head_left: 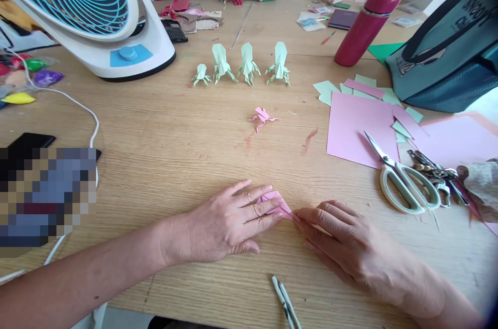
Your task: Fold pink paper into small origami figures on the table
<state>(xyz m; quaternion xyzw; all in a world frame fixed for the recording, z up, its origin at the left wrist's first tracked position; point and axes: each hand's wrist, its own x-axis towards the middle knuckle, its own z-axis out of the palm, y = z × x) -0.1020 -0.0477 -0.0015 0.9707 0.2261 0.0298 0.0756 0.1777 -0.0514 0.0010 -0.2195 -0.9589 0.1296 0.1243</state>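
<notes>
A small piece of folded pink paper (277,201) lies flat on the wooden table. Across its left part rests my left hand (237,217), fingers stretched out and pressing it down. My right hand (338,235) pinches the paper's lower right tip between thumb and fingers. Beyond the hands stands a pink origami figure (263,117) with thin legs. Farther back, several pale green origami figures (248,62) stand in a row. Near the table's front edge lies a pair of tweezers (286,300), partly cut off by the frame.
White-handled scissors (406,183) lie at the right, touching pink paper sheets (358,121) and green scraps. A red flask (368,28) and a blue-grey bag (439,54) stand behind them. At the back left is a white fan (143,49); a white cable (78,103) runs down the left.
</notes>
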